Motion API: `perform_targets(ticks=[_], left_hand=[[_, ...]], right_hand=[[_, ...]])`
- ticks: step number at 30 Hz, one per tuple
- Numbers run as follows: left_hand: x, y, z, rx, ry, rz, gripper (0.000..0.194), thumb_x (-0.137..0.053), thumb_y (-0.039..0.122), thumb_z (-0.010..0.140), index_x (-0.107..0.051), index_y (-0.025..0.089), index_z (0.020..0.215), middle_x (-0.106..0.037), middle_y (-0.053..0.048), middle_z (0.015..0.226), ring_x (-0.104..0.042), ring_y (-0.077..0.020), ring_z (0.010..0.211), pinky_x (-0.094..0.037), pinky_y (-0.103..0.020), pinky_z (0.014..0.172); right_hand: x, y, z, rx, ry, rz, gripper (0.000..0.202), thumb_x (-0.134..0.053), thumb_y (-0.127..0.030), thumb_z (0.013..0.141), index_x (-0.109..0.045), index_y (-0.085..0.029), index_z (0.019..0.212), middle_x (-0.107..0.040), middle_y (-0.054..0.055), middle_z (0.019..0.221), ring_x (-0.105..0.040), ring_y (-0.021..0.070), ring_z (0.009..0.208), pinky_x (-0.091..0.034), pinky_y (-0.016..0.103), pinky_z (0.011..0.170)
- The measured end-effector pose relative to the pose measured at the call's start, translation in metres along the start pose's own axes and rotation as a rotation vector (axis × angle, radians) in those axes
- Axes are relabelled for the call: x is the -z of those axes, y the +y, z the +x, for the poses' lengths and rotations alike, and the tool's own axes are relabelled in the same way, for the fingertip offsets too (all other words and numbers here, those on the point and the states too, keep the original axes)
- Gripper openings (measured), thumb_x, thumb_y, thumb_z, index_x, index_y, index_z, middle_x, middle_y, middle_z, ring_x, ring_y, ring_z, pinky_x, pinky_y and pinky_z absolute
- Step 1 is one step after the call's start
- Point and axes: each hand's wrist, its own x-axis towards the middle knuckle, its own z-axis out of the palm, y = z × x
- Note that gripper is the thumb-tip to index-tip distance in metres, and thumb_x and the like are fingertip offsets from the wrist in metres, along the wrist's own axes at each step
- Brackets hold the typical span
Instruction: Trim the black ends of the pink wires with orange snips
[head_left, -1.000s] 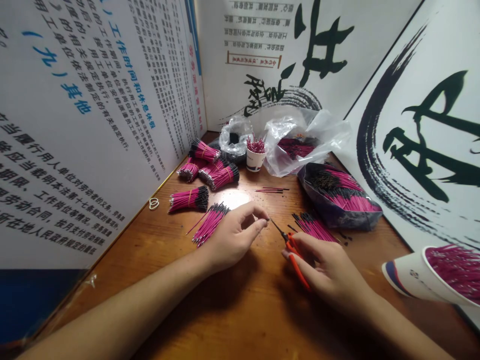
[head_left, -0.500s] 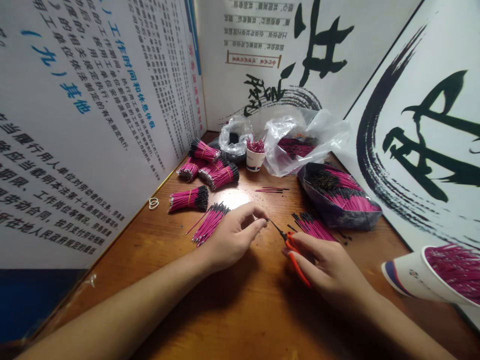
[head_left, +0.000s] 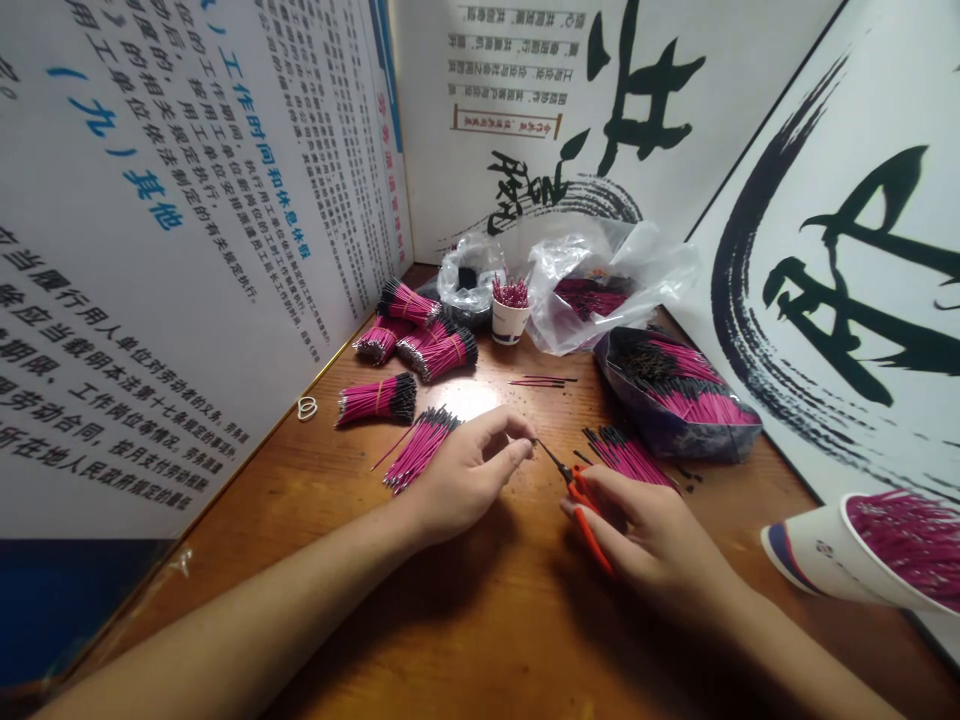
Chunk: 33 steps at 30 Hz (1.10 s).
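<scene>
My right hand (head_left: 649,525) is closed around the orange handles of small scissors (head_left: 581,490). Their thin dark tip points up and left, to the fingertips of my left hand (head_left: 480,465). Thumb and forefinger of that hand are pinched together; what sits between them is too small to make out. Beside the left hand lies a loose pile of pink wires with black ends (head_left: 421,448). Just beyond the scissors is another loose pile of pink wires (head_left: 630,457), partly hidden by my right hand.
Rubber-banded wire bundles (head_left: 435,345) are stacked at the back left, one bundle (head_left: 375,400) nearer. A paper cup (head_left: 510,322) of wires stands by clear plastic bags (head_left: 551,255). On the right are a dark bag (head_left: 675,425) and a tilted cup (head_left: 806,550). Printed panels (head_left: 225,300) enclose the table.
The scissors' handles and my right hand have shifted very slightly left. My left hand keeps its pinch in the same place.
</scene>
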Motion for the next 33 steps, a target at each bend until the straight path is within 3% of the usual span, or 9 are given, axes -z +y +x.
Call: perform_targets(ticks=[10, 20, 25, 33], left_hand=[[-0.0003, 0.0010, -0.0003, -0.010, 0.009, 0.020, 0.012, -0.053, 0.027, 0.090, -0.056, 0.014, 0.091, -0.055, 0.000, 0.077, -0.046, -0.0094, 0.065, -0.036, -0.022, 0.060], [-0.0003, 0.0007, -0.0010, 0.007, 0.000, -0.001, 0.014, -0.053, 0.027, 0.090, -0.056, 0.014, 0.092, -0.056, 0.001, 0.077, -0.044, -0.0088, 0.063, -0.036, -0.022, 0.059], [0.0012, -0.0003, -0.0002, -0.009, -0.004, 0.021, 0.014, -0.053, 0.027, 0.090, -0.057, 0.014, 0.093, -0.059, -0.002, 0.082, -0.051, -0.0116, 0.072, -0.040, -0.025, 0.067], [0.0019, -0.0001, 0.0001, -0.022, -0.022, 0.060, 0.015, -0.051, 0.028, 0.090, -0.057, 0.014, 0.092, -0.057, -0.002, 0.080, -0.054, -0.0142, 0.075, -0.040, -0.027, 0.068]], right_hand=[[0.0064, -0.0019, 0.0008, 0.029, -0.006, -0.042, 0.019, -0.044, -0.033, 0.094, -0.054, -0.021, 0.082, -0.061, 0.000, 0.065, -0.054, 0.0131, 0.056, -0.037, 0.023, 0.055], [0.0032, 0.0001, -0.0006, -0.004, -0.017, -0.002, 0.016, -0.048, -0.035, 0.093, -0.055, -0.022, 0.087, -0.061, -0.001, 0.065, -0.052, 0.0136, 0.056, -0.037, 0.024, 0.055], [0.0031, -0.0008, 0.0009, -0.001, -0.018, 0.005, 0.016, -0.048, -0.034, 0.093, -0.054, -0.021, 0.087, -0.059, -0.002, 0.066, -0.051, 0.0133, 0.057, -0.037, 0.024, 0.055], [0.0091, 0.0006, 0.0005, 0.044, -0.031, -0.014, 0.021, -0.046, -0.031, 0.094, -0.048, -0.022, 0.076, -0.055, -0.002, 0.064, -0.047, 0.0115, 0.055, -0.034, 0.022, 0.054]])
